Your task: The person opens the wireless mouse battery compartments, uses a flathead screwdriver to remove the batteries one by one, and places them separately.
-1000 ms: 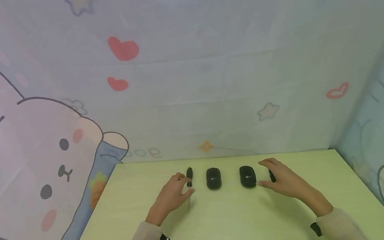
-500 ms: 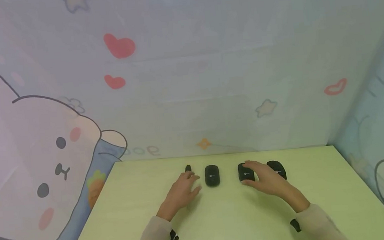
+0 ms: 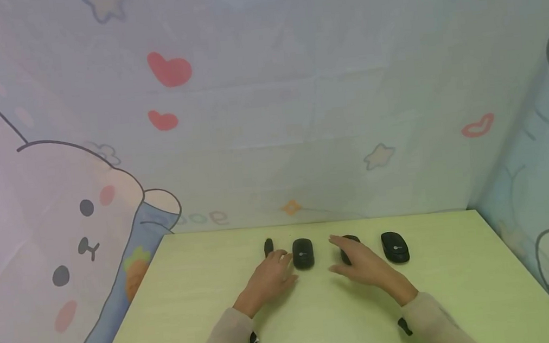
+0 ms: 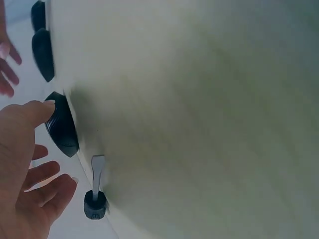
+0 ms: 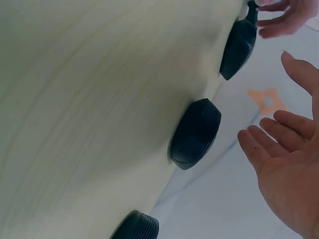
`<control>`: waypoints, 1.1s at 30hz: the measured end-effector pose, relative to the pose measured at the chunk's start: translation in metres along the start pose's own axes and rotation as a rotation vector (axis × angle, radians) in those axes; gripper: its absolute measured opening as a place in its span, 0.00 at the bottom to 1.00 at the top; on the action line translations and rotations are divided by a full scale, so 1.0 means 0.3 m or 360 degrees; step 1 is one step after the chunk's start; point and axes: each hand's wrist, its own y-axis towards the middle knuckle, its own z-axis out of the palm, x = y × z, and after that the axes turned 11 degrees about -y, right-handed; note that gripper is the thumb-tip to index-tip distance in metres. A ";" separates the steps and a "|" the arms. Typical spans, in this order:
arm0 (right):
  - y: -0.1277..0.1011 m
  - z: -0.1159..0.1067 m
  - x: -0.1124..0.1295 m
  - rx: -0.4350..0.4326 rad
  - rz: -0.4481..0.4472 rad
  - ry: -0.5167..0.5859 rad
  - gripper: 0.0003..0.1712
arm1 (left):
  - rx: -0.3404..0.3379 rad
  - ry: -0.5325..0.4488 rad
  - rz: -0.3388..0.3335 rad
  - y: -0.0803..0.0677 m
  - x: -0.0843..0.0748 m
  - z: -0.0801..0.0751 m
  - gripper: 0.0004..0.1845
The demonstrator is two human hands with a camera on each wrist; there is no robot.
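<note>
backdrop cloth: mirrored coloured letters, apparently "good"; mouse logos unreadable.

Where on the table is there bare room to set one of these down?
The table is bare left of the screwdriver and right of the rightmost mouse. It's crowded along the far row, where left hand and right hand flank the left mouse.

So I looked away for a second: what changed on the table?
The right hand slid left off the right mouse and hovers open over the middle mouse. The left hand shifted right from the screwdriver toward the left mouse. Nothing gripped; mice and screwdriver stayed put.
</note>
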 end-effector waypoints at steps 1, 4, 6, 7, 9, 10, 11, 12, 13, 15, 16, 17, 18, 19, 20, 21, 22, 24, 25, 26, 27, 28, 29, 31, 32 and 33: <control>0.001 0.004 0.000 0.0003 -0.0009 -0.0007 0.40 | 0.0004 0.0045 0.0019 0.001 -0.001 0.001 0.31; 0.006 0.016 -0.002 0.0018 -0.0058 -0.0060 0.39 | 0.0027 0.0126 0.0046 0.003 -0.003 -0.004 0.33; 0.011 0.021 -0.002 0.0027 -0.0093 -0.0097 0.38 | 0.0047 0.0137 0.0048 0.007 0.000 -0.011 0.34; 0.015 0.025 -0.003 0.0025 -0.0113 -0.0113 0.38 | 0.0059 0.0131 0.0042 0.011 0.002 -0.015 0.35; 0.023 0.030 -0.005 0.0021 -0.0138 -0.0127 0.37 | 0.0080 0.0121 0.0034 0.020 0.005 -0.019 0.36; 0.027 0.034 -0.005 0.0018 -0.0148 -0.0127 0.37 | 0.0086 0.0119 0.0036 0.026 0.006 -0.017 0.37; 0.032 0.038 -0.005 0.0016 -0.0153 -0.0127 0.37 | 0.0097 0.0107 0.0037 0.032 0.006 -0.016 0.37; 0.037 0.044 -0.006 0.0003 -0.0170 -0.0139 0.37 | 0.0109 0.0104 0.0039 0.037 0.005 -0.014 0.38; 0.042 0.052 -0.006 -0.0011 -0.0191 -0.0152 0.36 | 0.0120 0.0105 0.0043 0.043 0.004 -0.010 0.38; 0.054 0.067 -0.005 -0.0020 -0.0227 -0.0167 0.35 | 0.0142 0.0119 0.0063 0.052 0.000 -0.007 0.39; 0.061 0.075 -0.004 -0.0022 -0.0251 -0.0181 0.34 | 0.0142 0.0130 0.0082 0.057 -0.001 -0.006 0.39; 0.067 0.082 -0.001 -0.0017 -0.0271 -0.0193 0.33 | 0.0145 0.0144 0.0094 0.059 -0.002 -0.007 0.39; 0.073 0.089 0.000 -0.0008 -0.0299 -0.0217 0.33 | 0.0140 0.0163 0.0106 0.062 -0.002 -0.006 0.38; 0.079 0.095 0.002 0.0010 -0.0319 -0.0228 0.32 | 0.0130 0.0171 0.0112 0.064 -0.001 -0.006 0.38; 0.084 0.100 0.004 0.0027 -0.0343 -0.0251 0.32 | 0.0124 0.0177 0.0114 0.066 0.000 -0.008 0.38; 0.088 0.104 0.006 0.0043 -0.0363 -0.0270 0.33 | 0.0116 0.0181 0.0115 0.067 0.002 -0.009 0.37; 0.092 0.107 0.008 0.0065 -0.0380 -0.0294 0.33 | 0.0115 0.0174 0.0112 0.068 0.004 -0.010 0.37; 0.100 0.112 0.012 0.0104 -0.0410 -0.0338 0.35 | 0.0116 0.0154 0.0106 0.070 0.008 -0.012 0.36; 0.104 0.113 0.013 0.0117 -0.0420 -0.0360 0.35 | 0.0119 0.0148 0.0107 0.070 0.010 -0.012 0.36; 0.108 0.115 0.014 0.0122 -0.0433 -0.0385 0.36 | 0.0117 0.0154 0.0119 0.072 0.012 -0.012 0.36; 0.112 0.117 0.015 0.0124 -0.0445 -0.0398 0.36 | 0.0113 0.0159 0.0133 0.073 0.014 -0.011 0.35; 0.115 0.118 0.016 0.0120 -0.0459 -0.0419 0.35 | 0.0101 0.0157 0.0151 0.075 0.016 -0.010 0.35; 0.118 0.120 0.016 0.0107 -0.0467 -0.0430 0.35 | 0.0085 0.0159 0.0171 0.077 0.019 -0.007 0.34; 0.123 0.124 0.016 0.0067 -0.0477 -0.0456 0.34 | 0.0039 0.0145 0.0214 0.082 0.024 -0.002 0.32; 0.125 0.126 0.015 0.0046 -0.0481 -0.0463 0.34 | 0.0014 0.0139 0.0235 0.085 0.027 0.002 0.30; 0.127 0.129 0.014 0.0030 -0.0481 -0.0473 0.34 | -0.0009 0.0121 0.0250 0.086 0.030 0.006 0.29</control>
